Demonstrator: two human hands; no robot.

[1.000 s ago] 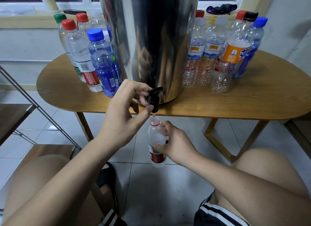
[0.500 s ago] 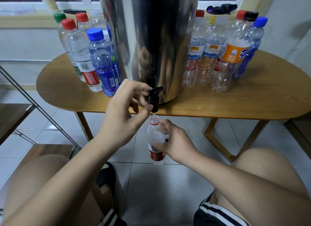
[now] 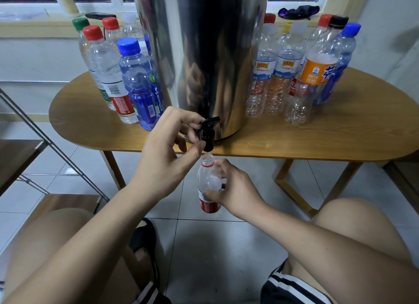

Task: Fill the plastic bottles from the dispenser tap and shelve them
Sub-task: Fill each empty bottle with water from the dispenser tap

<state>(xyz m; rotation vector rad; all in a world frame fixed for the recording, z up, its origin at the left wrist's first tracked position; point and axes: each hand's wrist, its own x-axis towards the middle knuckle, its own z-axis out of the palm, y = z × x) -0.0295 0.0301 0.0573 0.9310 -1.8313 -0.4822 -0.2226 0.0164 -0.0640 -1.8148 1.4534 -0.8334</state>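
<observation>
A tall steel dispenser (image 3: 204, 54) stands on the oval wooden table (image 3: 294, 136). Its black tap (image 3: 208, 133) juts over the table's front edge. My left hand (image 3: 167, 154) grips the tap, fingers over the lever and thumb under the spout. Directly below the spout, my right hand (image 3: 235, 188) holds an uncapped clear bottle with a red label (image 3: 208, 186) upright, its mouth just under the tap. A thin stream runs into the mouth.
Capped bottles (image 3: 127, 77) stand left of the dispenser; more bottles (image 3: 301, 72), several looking empty, stand to its right. A metal-framed shelf (image 3: 29, 154) stands at the left. My knees and a black slipper (image 3: 145, 238) are below, over the tiled floor.
The bottle and my right hand have risen slightly, bringing the mouth closer under the spout. My left hand stays on the tap.
</observation>
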